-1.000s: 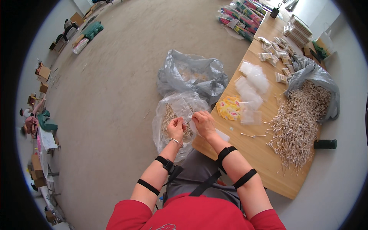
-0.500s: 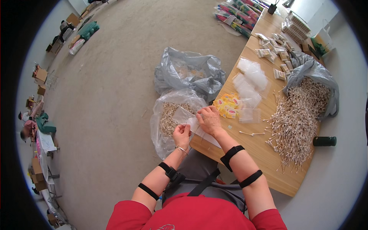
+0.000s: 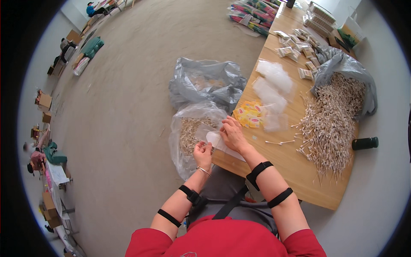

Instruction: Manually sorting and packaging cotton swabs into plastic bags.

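Note:
At the table's near left corner, both hands are at a small clear plastic bag [image 3: 206, 130]. My left hand [image 3: 203, 155] pinches its near side, thumb and fingers closed. On the far side, my right hand [image 3: 232, 135] has its fingers bent down and closed at the bag's edge. A white sheet [image 3: 233, 153] lies partly under the right hand on the table edge. Just beyond the right hand is a pile of yellow and white cards [image 3: 249, 114]. Flat clear bags [image 3: 274, 96] are spread behind and beside the cards.
A large heap of cotton swabs [image 3: 332, 124] spills from a grey bag [image 3: 369, 85] on the wooden table [image 3: 295, 171]. Filled packets [image 3: 295, 45] lie farther back. On the floor stand a clear sack of swabs [image 3: 188, 132] and a grey sack [image 3: 182, 79]. A dark green bottle-like cylinder [image 3: 365, 143] is at the right.
The view has shifted a little, so the table contents sit slightly differently in the picture. Both hands stay at the small bag, with only slight finger movement.

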`<state>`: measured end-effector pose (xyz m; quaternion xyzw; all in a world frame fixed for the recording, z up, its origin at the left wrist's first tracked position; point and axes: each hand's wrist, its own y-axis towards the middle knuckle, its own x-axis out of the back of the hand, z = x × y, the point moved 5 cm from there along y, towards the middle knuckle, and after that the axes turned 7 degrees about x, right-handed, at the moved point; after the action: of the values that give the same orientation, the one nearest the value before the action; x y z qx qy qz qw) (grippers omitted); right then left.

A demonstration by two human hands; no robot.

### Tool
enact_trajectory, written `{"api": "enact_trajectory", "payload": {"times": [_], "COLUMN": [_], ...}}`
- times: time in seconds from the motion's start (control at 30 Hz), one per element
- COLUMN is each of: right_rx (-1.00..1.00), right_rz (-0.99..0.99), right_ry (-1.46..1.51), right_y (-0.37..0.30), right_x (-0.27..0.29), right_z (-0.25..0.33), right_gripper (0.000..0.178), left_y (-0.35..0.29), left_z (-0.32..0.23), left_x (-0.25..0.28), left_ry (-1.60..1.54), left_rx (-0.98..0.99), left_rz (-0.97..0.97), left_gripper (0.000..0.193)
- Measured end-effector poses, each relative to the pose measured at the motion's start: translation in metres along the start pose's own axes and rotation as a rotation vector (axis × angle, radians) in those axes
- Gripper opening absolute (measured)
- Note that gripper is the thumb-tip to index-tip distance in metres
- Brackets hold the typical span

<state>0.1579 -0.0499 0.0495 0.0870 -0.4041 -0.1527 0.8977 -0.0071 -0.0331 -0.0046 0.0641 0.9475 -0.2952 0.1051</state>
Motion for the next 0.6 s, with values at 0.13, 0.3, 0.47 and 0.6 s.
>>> {"api": "enact_trajectory", "payload": {"times": [0.13,0.3,0.47,0.6], "right_rx": [-0.018,0.019,-0.151,-0.420], "right_rz": [-0.034,-0.223,-0.302,-0.462], "right_ry": [-0.003,0.014,-0.238,-0.681], "right_y": [0.001,-0.015,-0.074,-0.148], "right_x": [-0.002,0.017,0.082,0.145], "right_z": [-0.003,-0.009,-0.020,-0.057], "right_gripper": [0.007,0.010,0.016,0.021], "left_y": [-0.005,-0.012,-0.024,-0.082], "left_z": [0.000,0.003,-0.032,-0.043], "left_x": [-0.008,-0.017,-0.012,-0.088], "left_ry": [0.138,0.376,0.859,1.226], "left_rx": [-0.016,-0.060,-0.729,-1.211], "left_rz": [0.069,-0.068,-0.233,-0.025], "left_gripper": [0.041,0.063,0.074,0.064]}}
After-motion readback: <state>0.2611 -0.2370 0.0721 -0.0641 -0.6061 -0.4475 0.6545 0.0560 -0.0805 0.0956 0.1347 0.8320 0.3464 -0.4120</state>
